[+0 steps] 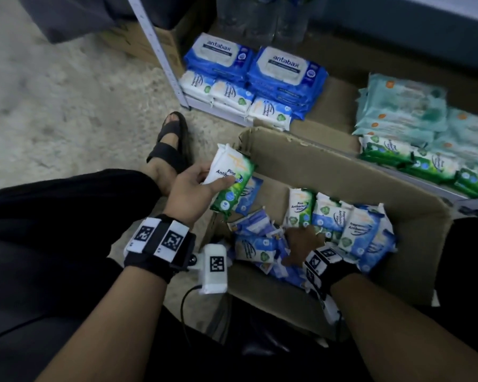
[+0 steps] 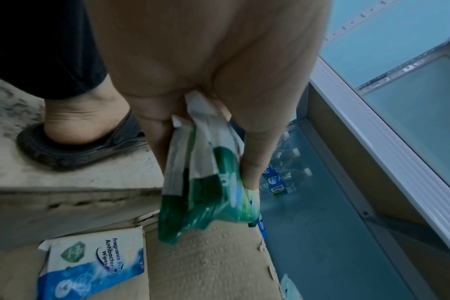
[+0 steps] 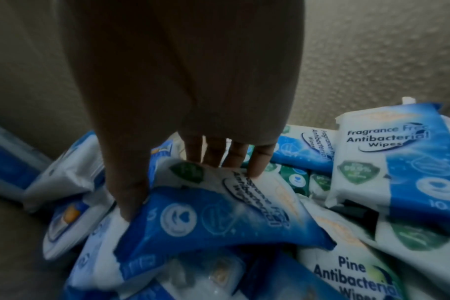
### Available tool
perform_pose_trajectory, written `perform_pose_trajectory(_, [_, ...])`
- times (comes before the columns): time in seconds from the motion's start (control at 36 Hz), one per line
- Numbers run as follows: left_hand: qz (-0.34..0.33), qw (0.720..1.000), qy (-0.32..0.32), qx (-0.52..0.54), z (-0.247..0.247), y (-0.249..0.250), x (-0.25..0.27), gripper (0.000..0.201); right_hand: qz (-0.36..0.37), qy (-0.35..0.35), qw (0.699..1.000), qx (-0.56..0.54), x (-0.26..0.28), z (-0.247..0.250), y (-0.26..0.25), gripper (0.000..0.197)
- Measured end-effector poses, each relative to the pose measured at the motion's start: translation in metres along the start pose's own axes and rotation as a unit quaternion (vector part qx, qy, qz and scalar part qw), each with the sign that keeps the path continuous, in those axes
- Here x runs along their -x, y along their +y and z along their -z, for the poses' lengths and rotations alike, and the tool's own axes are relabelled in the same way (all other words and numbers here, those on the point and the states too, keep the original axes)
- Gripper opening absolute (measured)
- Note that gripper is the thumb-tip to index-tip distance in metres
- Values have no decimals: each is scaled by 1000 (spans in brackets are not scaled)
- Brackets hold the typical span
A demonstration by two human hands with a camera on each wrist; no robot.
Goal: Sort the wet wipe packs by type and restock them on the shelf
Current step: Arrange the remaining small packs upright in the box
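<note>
My left hand [image 1: 209, 179] holds a green-and-white pine wipes pack [image 1: 229, 177] above the left rim of the cardboard box [image 1: 342, 172]. The left wrist view shows its thumb and fingers [image 2: 249, 162] pinching that pack [image 2: 208, 192]. My right hand [image 1: 304, 238] is down inside the box among several loose blue and green packs. There its thumb and fingers [image 3: 257, 162] grip a blue fragrance-free pack [image 3: 219, 219] that lies on top of the pile. On the low shelf stand blue antabax packs [image 1: 284, 70], small blue packs [image 1: 232, 97], teal packs [image 1: 403, 106] and green pine packs [image 1: 425, 164].
A grey shelf post [image 1: 160, 51] rises left of the blue stacks. My sandalled foot [image 1: 171, 144] rests on the concrete floor beside the box. Water bottles [image 2: 283, 176] stand at the back of the shelf. One blue pack [image 2: 90, 263] lies against the box wall.
</note>
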State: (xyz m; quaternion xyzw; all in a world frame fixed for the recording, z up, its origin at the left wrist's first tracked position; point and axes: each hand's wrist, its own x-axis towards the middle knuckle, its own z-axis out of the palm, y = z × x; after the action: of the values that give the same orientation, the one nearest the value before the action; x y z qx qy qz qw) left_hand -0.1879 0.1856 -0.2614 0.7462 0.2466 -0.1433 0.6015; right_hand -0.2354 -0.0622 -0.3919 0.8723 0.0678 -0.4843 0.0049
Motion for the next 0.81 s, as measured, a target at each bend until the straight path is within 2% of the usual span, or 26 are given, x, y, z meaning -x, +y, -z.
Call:
perform_pose_trajectory(0.08, [18, 1000, -3, 16, -1, -1, -3, 41, 0, 26, 1000, 17, 1, -8, -1, 94])
perform_pose_trajectory(0.14, [25, 999, -5, 24, -2, 0, -4, 41, 12, 20, 1000, 10, -1, -12, -1, 104])
perform_pose_trajectory(0.19, [27, 999, -13, 32, -4, 2, -4, 38, 21, 10, 1000, -1, 0, -13, -1, 106])
perform_pose_trajectory(0.33, [35, 998, -27, 48, -4, 1, -3, 33, 11, 31, 998, -48, 2, -10, -2, 99])
perform_pose_trajectory(0.39, [39, 998, -27, 50, -3, 0, -3, 34, 25, 13, 995, -91, 0, -8, 1, 95])
perform_pose_trajectory(0.5, [42, 997, -30, 61, -3, 1, -3, 38, 41, -21, 994, -101, 3, -1, 4, 72])
perform_pose_trajectory(0.58, [46, 996, -29, 68, -3, 1, -2, 40, 32, -14, 995, -96, 7, -3, 3, 73])
perform_pose_trajectory(0.67, [47, 996, -32, 69, -3, 2, -2, 43, 36, -5, 993, -110, 9, -3, 3, 62])
perform_pose_trajectory(0.81, [49, 996, -29, 74, -4, 2, -2, 40, 34, -11, 991, -133, 10, 6, 8, 72])
